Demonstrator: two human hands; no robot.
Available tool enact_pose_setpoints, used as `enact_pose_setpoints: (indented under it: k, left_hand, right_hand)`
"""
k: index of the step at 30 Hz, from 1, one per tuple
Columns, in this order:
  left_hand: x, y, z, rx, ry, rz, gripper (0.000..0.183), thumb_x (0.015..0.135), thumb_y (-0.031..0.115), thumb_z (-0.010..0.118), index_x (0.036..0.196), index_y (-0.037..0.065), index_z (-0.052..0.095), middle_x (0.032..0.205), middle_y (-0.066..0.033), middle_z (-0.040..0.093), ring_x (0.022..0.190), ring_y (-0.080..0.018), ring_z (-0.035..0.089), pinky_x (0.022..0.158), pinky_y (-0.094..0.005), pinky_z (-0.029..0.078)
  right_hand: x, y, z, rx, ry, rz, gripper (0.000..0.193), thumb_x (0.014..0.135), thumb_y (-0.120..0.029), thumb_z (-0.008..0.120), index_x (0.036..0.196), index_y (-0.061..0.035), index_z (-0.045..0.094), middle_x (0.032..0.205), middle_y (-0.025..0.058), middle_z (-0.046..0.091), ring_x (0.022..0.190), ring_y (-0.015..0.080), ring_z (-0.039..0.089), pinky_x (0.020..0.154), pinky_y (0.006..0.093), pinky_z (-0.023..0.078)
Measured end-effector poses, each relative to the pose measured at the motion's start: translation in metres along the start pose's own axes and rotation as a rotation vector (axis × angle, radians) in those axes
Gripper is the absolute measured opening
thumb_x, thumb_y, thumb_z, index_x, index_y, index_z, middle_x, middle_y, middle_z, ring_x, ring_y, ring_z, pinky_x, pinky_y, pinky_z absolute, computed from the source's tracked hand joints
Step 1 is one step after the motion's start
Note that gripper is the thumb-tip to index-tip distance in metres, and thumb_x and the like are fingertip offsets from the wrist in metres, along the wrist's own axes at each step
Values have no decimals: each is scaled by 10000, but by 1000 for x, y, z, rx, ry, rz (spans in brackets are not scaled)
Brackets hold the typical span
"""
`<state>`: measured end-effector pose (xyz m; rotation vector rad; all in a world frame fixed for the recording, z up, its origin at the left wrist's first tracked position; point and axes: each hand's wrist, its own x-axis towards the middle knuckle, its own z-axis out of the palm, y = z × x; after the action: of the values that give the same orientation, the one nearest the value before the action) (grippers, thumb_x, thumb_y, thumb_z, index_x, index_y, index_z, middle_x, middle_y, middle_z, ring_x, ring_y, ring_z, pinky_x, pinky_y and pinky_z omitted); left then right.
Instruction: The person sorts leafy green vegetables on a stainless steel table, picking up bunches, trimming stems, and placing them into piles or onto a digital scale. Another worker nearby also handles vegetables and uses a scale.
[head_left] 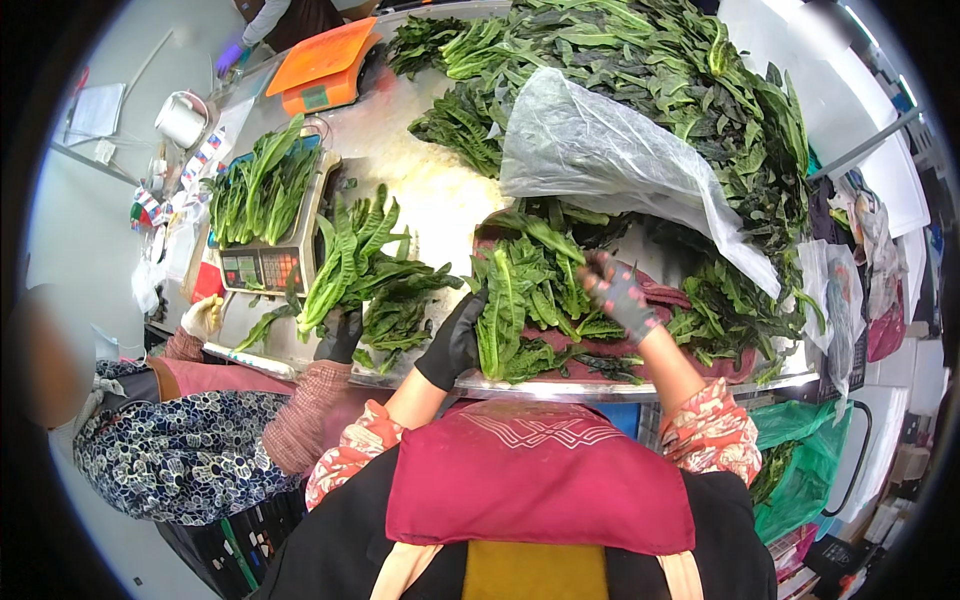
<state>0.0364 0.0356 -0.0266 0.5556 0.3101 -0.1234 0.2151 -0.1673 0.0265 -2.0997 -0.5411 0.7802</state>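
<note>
1. greens (pixel 505 310) lie on maroon cloth (pixel 670 294); left grip (pixel 455 345) is at their left side, right grip (pixel 618 295) by their upper right; whether either clasps, one cannot tell.
2. a light, even hold should spare them bruising.
3. worktop (pixel 440 215) edge is just nearside; plastic (pixel 610 150) spreads beyond; bare room opens ahead-left.

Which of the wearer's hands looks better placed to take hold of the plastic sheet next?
Probably the right hand: it is nearer the plastic sheet, just below it in the picture. The left hand is farther off, beside the leafy greens between both hands.
</note>
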Motion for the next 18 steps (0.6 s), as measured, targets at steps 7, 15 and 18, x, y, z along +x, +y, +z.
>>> enact_pose_setpoints:
  k: [7,15,18]
  left_hand:
    - [17,-1,18,-207,104,-71,336,911,209,422,1213,63,451,1043,-66,594,844,-167,614,701,-315,532]
    - [39,-14,-13,256,-144,218,352,940,173,353,1257,29,398,1172,-71,518,1003,-137,529,826,-282,461]
    - [36,-15,-17,352,-123,310,325,934,158,364,1226,30,428,1111,-60,552,955,-136,546,813,-269,458]
  right_hand:
    - [-17,14,64,-636,187,-223,916,690,-450,655,1351,-6,202,1280,298,347,1184,418,359,957,415,359]
    - [3,37,77,-658,100,-125,1114,590,-485,718,1380,-18,86,1398,299,88,1299,424,133,1011,454,269]
    - [5,3,80,-757,57,-23,1027,597,-411,713,1339,56,178,1391,300,119,1276,419,205,1025,414,262]
